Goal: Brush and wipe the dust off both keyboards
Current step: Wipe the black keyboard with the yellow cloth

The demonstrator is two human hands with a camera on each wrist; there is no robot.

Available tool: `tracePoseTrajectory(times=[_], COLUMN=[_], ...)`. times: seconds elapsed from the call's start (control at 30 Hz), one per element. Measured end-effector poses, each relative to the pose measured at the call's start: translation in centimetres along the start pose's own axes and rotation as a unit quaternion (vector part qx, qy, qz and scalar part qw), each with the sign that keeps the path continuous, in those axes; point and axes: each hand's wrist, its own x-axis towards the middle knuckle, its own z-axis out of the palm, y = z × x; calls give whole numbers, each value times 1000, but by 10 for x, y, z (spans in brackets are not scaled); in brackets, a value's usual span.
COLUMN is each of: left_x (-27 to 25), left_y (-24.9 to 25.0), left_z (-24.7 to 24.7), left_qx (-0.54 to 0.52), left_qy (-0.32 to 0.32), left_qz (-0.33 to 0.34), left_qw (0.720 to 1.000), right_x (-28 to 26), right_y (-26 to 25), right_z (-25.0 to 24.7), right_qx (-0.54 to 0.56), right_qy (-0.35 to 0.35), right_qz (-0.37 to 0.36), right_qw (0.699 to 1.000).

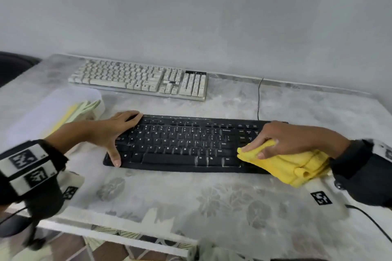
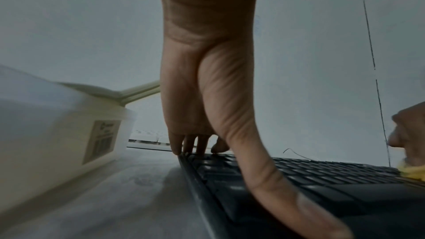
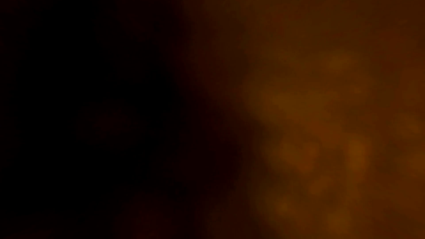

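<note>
On the table (image 1: 212,197), seen from the head camera, the black keyboard (image 1: 180,144) lies long axis left to right; the right hand (image 1: 292,140) clutches a yellow cloth (image 1: 286,165) on its right end, so the unwiped keys stretch leftward toward the left hand (image 1: 114,131), which pins the left end with fingers spread. A white keyboard (image 1: 140,78) waits well behind, by the wall. From the left wrist, straight fingers (image 2: 197,144) press the keyboard's far corner, beside a plastic box (image 2: 57,128). From the right wrist, nothing but dark orange blur.
</note>
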Motion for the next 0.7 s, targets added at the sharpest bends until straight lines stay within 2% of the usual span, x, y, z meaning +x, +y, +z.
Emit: tracePoseTrajectory(times=[0.07,0.2,0.27,0.37,0.43,0.5,0.57,0.63,0.7], left_x=[-6,-13,-15,-16,-18,-21,-23,-24,-24], left_y=[-2,-8,-11,-13,-13,-16,-22,-28,-31], left_z=[7,24,29,35,39,44,51,58,66], left_qx=[-17,-66,-85,-60,-33,-35,-56,-78,-85], left_qy=[22,56,67,99,124,146,177,232,297], left_qz=[-14,-30,-25,-29,-28,-18,0,35,69], left_qw=[1000,996,994,993,991,988,983,969,949], right_x=[8,56,82,101,107,125,154,187,213], right_y=[-4,-24,-33,-41,-55,-74,-95,-116,-134], right_z=[-15,-33,-28,-34,-52,-66,-71,-68,-59], right_qx=[-4,5,-10,-58,-92,-97,-96,-71,-39], right_qy=[20,171,148,28,-16,-6,43,70,57], right_qz=[-20,-36,-44,-64,-86,-127,-175,-212,-235], right_qw=[1000,985,988,996,992,987,979,972,969])
